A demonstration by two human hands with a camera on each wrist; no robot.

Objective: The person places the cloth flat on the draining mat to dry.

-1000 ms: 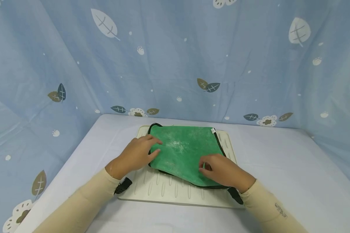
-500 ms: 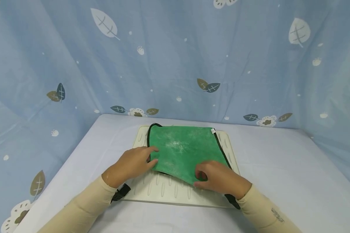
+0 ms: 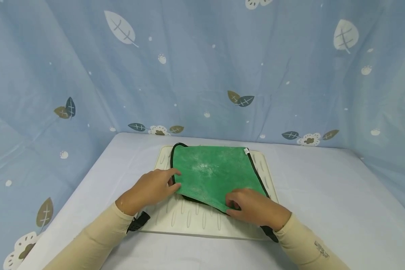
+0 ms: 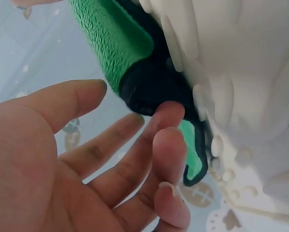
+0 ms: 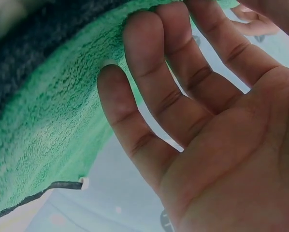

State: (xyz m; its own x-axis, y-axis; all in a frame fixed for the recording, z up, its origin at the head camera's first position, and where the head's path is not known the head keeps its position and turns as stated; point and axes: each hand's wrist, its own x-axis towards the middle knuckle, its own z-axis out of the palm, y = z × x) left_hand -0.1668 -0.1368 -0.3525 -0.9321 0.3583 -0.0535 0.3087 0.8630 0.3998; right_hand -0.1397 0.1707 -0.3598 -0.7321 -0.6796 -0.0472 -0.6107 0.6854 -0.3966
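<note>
A green towel (image 3: 206, 168) with black edging and a small white tag (image 3: 246, 151) lies over the cream ribbed mat (image 3: 189, 227). My left hand (image 3: 150, 190) is at its near left corner; in the left wrist view, the fingertips touch the dark edging (image 4: 149, 87) while the thumb stands apart. Near the front right corner, my right hand (image 3: 254, 208) rests on the towel with bent fingers. The right wrist view shows several fingertips against the towel's fuzzy surface (image 5: 62, 116). That corner is hidden under my right hand.
The mat lies on a white-covered table (image 3: 310, 195). A blue curtain (image 3: 195, 67) with leaf prints hangs behind and at both sides. Black straps (image 3: 139, 222) show at the wrists.
Both hands have slid nearer to the front edge of the towel, the left one down and leftward. The towel's near edge has shifted slightly and its front right corner is now covered.
</note>
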